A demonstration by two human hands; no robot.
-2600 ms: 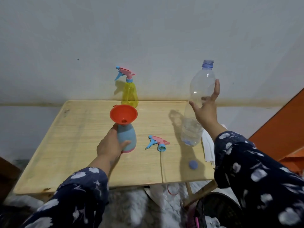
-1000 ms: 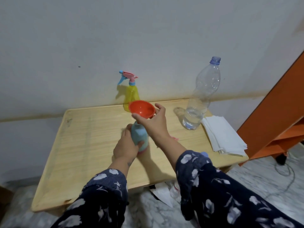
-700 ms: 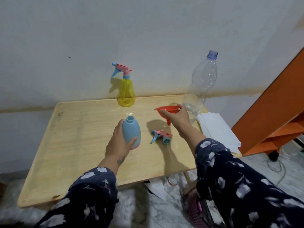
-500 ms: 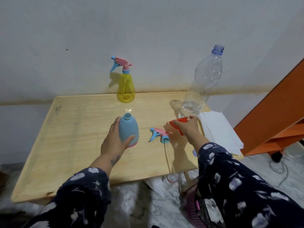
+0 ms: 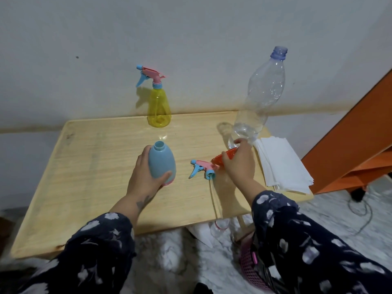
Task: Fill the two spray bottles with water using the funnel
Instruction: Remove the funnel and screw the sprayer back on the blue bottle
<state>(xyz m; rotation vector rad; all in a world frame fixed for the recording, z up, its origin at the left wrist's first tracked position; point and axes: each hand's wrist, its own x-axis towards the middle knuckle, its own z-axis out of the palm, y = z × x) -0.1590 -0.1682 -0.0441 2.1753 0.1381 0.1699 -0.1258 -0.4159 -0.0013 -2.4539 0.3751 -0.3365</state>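
Wooden table, landmark: near-left corner lost behind a sleeve, left half bare.
Clear water bottle, uncapped, at table's far right edge; base hidden behind right hand.
White paper stack, overhanging table's right edge.
Yellow spray bottle, trigger head fitted, at table's far edge, centre, well apart from the rest.
Blue spray bottle, mid-table, upright, neck open; left hand wrapped around it.
Right hand, closed on orange funnel, right of table centre; funnel mostly covered, spout unseen.
Loose trigger head, lying on table just beside funnel; contact unclear.
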